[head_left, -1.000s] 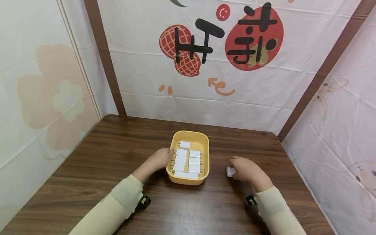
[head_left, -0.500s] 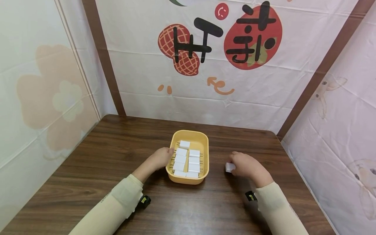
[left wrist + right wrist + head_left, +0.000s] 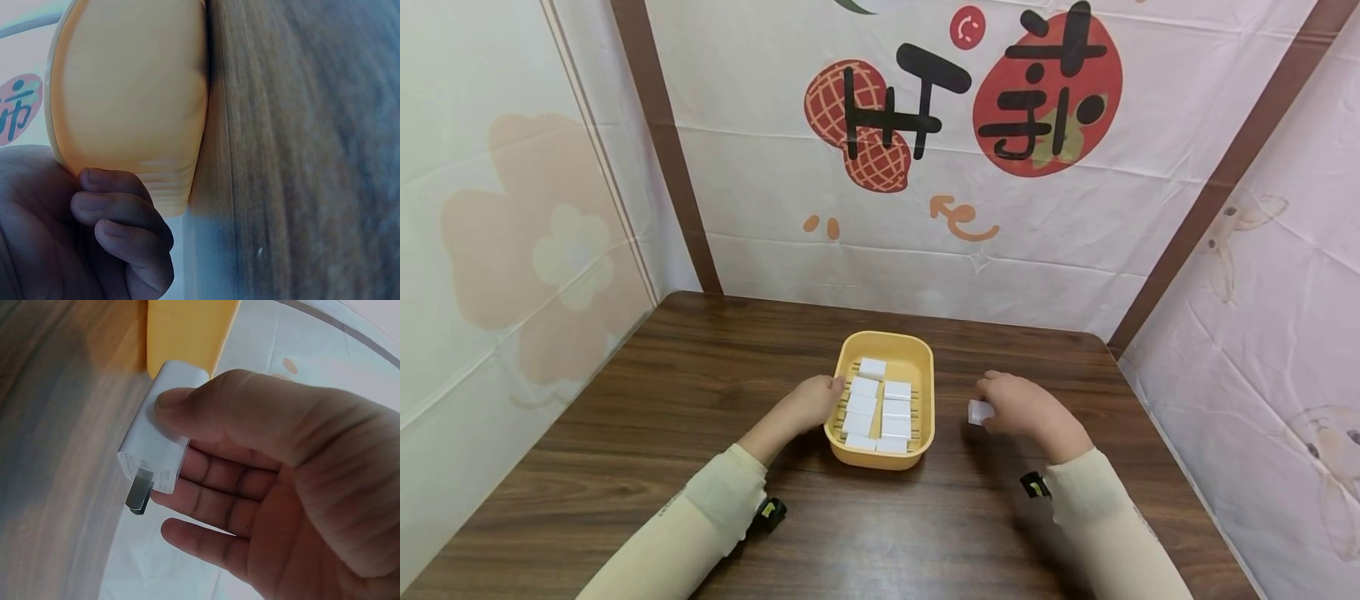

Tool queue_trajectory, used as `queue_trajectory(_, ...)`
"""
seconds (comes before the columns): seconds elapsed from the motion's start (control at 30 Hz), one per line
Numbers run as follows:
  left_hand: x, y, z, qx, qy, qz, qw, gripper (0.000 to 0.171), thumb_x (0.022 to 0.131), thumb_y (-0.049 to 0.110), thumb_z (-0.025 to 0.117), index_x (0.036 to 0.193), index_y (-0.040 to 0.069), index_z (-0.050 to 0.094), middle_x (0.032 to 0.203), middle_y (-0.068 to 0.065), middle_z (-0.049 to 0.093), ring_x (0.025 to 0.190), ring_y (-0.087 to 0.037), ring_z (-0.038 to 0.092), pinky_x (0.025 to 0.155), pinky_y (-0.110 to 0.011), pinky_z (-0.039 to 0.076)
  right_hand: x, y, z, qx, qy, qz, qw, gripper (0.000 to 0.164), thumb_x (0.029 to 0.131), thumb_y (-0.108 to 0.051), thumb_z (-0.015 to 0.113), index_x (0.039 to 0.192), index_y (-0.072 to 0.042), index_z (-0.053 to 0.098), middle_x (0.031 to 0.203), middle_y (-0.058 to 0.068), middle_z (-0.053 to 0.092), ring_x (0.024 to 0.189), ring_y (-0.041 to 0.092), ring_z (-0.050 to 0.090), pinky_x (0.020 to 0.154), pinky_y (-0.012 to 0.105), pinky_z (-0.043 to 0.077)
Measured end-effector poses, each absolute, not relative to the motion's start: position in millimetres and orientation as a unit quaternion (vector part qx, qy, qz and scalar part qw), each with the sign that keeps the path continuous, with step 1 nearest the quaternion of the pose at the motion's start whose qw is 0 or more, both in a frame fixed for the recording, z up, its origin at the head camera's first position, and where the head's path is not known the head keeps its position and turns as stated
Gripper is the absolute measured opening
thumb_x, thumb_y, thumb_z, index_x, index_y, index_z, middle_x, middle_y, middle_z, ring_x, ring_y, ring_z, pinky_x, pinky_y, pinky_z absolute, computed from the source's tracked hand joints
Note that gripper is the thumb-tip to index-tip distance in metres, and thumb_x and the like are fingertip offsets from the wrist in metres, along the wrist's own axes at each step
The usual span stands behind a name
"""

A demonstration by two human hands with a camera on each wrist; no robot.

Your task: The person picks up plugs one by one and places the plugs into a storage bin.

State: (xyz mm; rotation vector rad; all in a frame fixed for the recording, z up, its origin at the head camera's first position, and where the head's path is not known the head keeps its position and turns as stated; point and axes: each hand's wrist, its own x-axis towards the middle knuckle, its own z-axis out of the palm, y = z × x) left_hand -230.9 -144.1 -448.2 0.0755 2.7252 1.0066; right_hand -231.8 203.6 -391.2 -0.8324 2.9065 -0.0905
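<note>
In the head view a yellow plastic bin (image 3: 880, 460) stands on the table, holding several white charger plugs (image 3: 897, 410) in two rough columns, prongs toward the side walls. My left hand (image 3: 811, 403) grips the bin's left rim; the left wrist view has its curled fingers (image 3: 128, 240) against the outer wall. To the right of the bin, my right hand (image 3: 1028, 412) pinches one white charger plug (image 3: 153, 428) between thumb and fingers. Two flat metal prongs (image 3: 140, 490) stick out of that plug, which appears raised off the wood.
The dark wood-grain table (image 3: 880, 533) reaches back to a printed white cloth wall (image 3: 760, 275). Cloth walls also flank it on the left and right. Each wrist carries a black strap-on device, such as the right one (image 3: 1036, 485).
My right hand has taken the charger plug up off the table and moved slightly left and away from me, nearer the bin. The left hand and bin have stayed put.
</note>
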Motion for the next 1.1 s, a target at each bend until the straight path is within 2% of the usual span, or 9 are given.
queue_trajectory(0.3,-232,-144,-447,0.022,0.93,0.348,0.12,0.051,0.113,0.037,0.027,0.099,0.004,0.064,0.071,-0.012,0.056,0.055,-0.022,0.053,0.049,-0.032,0.045,-238,194,-379,-0.286,0.956,-0.037,0.046,0.027,0.081,-0.01,0.08,0.107,-0.01,0.071,0.1,-0.001,0.06,0.083,0.014,0.058,0.078,0.038,0.053)
queue_trajectory(0.77,-230,-143,-448,0.027,0.933,0.342,0.108,0.052,0.113,0.035,0.027,0.088,0.005,0.061,0.066,-0.009,0.054,0.05,-0.02,0.051,0.046,-0.031,0.044,-249,181,-366,-0.307,0.95,-0.043,0.041,0.025,0.082,-0.011,0.079,0.105,-0.015,0.072,0.103,-0.002,0.06,0.086,0.014,0.059,0.079,0.036,0.053)
queue_trajectory(1.1,-231,-145,-449,0.026,0.93,0.346,0.118,0.052,0.113,0.037,0.027,0.097,0.004,0.063,0.07,-0.011,0.056,0.054,-0.022,0.052,0.048,-0.031,0.044,-253,167,-354,-0.318,0.946,-0.044,0.045,0.021,0.084,-0.012,0.078,0.104,-0.013,0.072,0.103,0.0,0.061,0.087,0.015,0.059,0.08,0.036,0.053)
